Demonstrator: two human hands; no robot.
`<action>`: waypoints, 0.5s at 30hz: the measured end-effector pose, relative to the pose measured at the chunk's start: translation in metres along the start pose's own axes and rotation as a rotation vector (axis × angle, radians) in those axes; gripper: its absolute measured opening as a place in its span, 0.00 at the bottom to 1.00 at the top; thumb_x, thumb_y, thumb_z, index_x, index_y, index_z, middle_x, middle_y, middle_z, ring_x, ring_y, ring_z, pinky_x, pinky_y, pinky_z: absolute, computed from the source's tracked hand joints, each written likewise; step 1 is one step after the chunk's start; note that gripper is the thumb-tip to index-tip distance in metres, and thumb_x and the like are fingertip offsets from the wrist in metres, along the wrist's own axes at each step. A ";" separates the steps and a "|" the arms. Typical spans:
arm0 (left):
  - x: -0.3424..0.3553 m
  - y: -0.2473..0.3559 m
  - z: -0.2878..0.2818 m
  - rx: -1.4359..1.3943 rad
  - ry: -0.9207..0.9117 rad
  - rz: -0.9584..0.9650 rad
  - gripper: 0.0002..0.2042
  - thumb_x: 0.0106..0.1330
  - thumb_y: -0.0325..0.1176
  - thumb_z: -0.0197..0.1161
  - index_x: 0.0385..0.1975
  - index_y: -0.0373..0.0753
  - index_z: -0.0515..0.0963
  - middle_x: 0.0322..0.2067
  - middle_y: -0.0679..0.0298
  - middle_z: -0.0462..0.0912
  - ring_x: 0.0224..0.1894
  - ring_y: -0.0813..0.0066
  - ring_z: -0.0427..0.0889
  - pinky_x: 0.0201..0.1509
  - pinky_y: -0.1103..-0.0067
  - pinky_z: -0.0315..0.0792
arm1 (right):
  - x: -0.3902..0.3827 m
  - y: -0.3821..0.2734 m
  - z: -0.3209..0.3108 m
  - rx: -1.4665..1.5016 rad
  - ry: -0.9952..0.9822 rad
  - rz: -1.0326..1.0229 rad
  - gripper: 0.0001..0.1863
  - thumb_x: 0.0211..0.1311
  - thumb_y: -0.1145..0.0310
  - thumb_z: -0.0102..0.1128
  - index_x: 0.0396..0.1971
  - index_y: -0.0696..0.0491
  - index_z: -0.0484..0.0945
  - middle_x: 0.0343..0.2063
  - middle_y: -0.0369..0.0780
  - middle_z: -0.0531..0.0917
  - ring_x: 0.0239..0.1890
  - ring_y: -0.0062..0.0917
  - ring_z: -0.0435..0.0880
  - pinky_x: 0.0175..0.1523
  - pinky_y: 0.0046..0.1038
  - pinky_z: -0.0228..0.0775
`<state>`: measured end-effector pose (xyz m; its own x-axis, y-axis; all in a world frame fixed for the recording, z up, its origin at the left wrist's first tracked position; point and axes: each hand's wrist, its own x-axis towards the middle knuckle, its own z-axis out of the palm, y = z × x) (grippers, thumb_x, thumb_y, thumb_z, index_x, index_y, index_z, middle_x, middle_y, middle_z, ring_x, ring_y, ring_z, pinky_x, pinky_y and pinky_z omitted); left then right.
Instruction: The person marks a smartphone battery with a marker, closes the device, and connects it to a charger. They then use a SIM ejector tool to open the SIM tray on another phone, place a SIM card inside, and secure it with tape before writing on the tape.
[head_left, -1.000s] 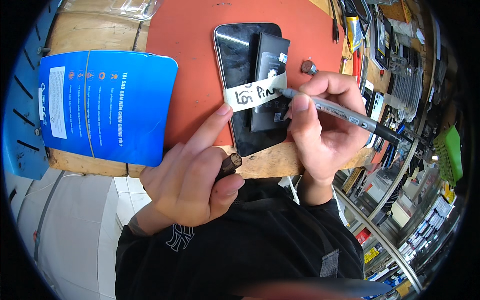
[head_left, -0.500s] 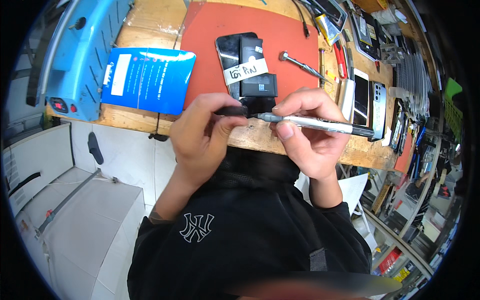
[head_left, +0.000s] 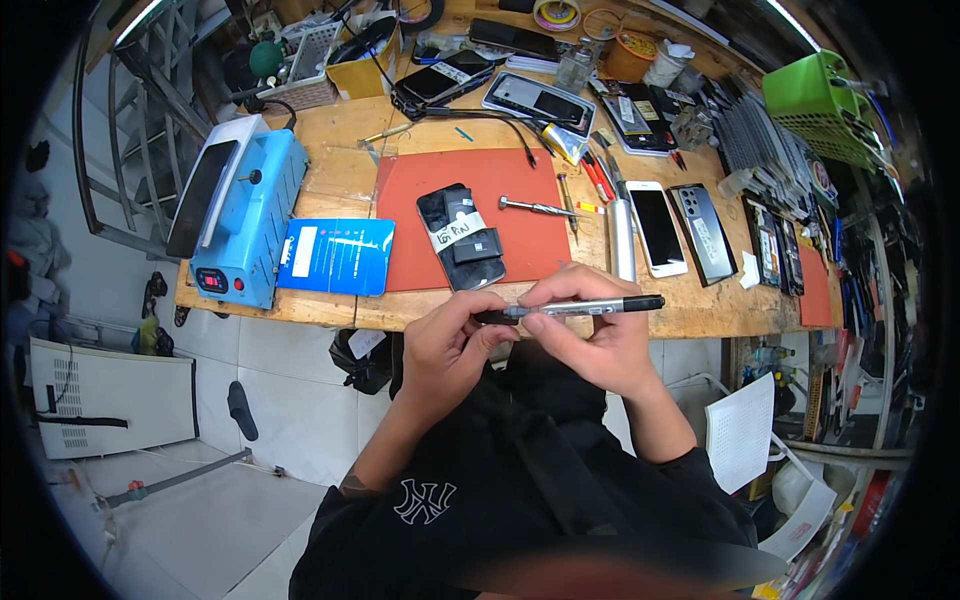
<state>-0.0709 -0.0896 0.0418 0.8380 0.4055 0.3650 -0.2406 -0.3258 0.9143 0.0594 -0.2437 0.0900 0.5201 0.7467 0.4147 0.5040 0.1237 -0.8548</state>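
Observation:
My left hand [head_left: 440, 350] pinches a black marker cap [head_left: 494, 317] between thumb and fingers. From the other side, my right hand [head_left: 605, 350] grips the silver barrel of a marker pen [head_left: 580, 307], its black end pointing right. The marker's front end meets the cap; whether it is fully seated cannot be made out. Just beyond my hands, a black smartphone [head_left: 434, 212] lies on a red-brown mat [head_left: 535, 180]. Two black phone batteries [head_left: 478, 246] rest on the phone, with a white handwritten paper label [head_left: 455, 232] across them.
A precision screwdriver [head_left: 540, 207] lies on the mat. To the left are a blue card [head_left: 340, 258] and a blue heating machine [head_left: 262, 210]. A white phone [head_left: 655, 225] and a grey phone [head_left: 705, 232] lie to the right. Cables, phones and tools crowd the back of the wooden bench [head_left: 330, 140].
The marker's tip, visible earlier just short of the cap, now meets it. The view has tilted up, showing more of the bench's far side.

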 end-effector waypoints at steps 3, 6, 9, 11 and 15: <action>-0.007 0.006 0.006 -0.066 -0.008 -0.033 0.10 0.66 0.26 0.73 0.44 0.32 0.81 0.30 0.67 0.86 0.26 0.89 0.78 0.28 0.87 0.69 | -0.016 -0.008 -0.002 0.117 0.119 0.092 0.07 0.63 0.76 0.70 0.40 0.59 0.85 0.34 0.37 0.87 0.32 0.15 0.82 0.38 0.20 0.73; -0.007 0.006 0.015 -0.069 -0.005 -0.069 0.10 0.65 0.27 0.74 0.43 0.33 0.82 0.29 0.69 0.85 0.23 0.91 0.71 0.26 0.87 0.64 | -0.028 -0.011 -0.008 0.167 0.134 0.144 0.08 0.64 0.77 0.68 0.42 0.60 0.82 0.34 0.36 0.85 0.34 0.14 0.81 0.41 0.20 0.72; -0.001 0.004 0.023 -0.066 -0.044 -0.066 0.09 0.65 0.26 0.74 0.42 0.33 0.82 0.29 0.70 0.84 0.23 0.91 0.71 0.26 0.88 0.63 | -0.032 -0.009 -0.014 0.167 0.113 0.198 0.08 0.65 0.77 0.67 0.42 0.59 0.81 0.33 0.35 0.84 0.34 0.13 0.81 0.41 0.19 0.71; 0.003 0.002 0.028 -0.044 -0.087 -0.065 0.09 0.67 0.25 0.72 0.42 0.31 0.81 0.31 0.68 0.85 0.24 0.91 0.74 0.27 0.89 0.66 | -0.034 -0.006 -0.019 0.128 0.145 0.205 0.07 0.65 0.76 0.68 0.41 0.59 0.82 0.31 0.35 0.86 0.32 0.13 0.81 0.39 0.20 0.72; 0.009 0.000 0.039 -0.068 -0.077 -0.096 0.09 0.63 0.25 0.74 0.41 0.33 0.84 0.28 0.70 0.84 0.23 0.91 0.70 0.26 0.87 0.63 | -0.041 -0.003 -0.034 0.183 0.188 0.203 0.07 0.65 0.76 0.67 0.42 0.59 0.81 0.34 0.34 0.84 0.36 0.12 0.80 0.43 0.18 0.70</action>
<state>-0.0443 -0.1195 0.0377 0.8931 0.3645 0.2635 -0.1881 -0.2295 0.9550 0.0597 -0.2970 0.0866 0.7240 0.6363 0.2663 0.2539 0.1131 -0.9606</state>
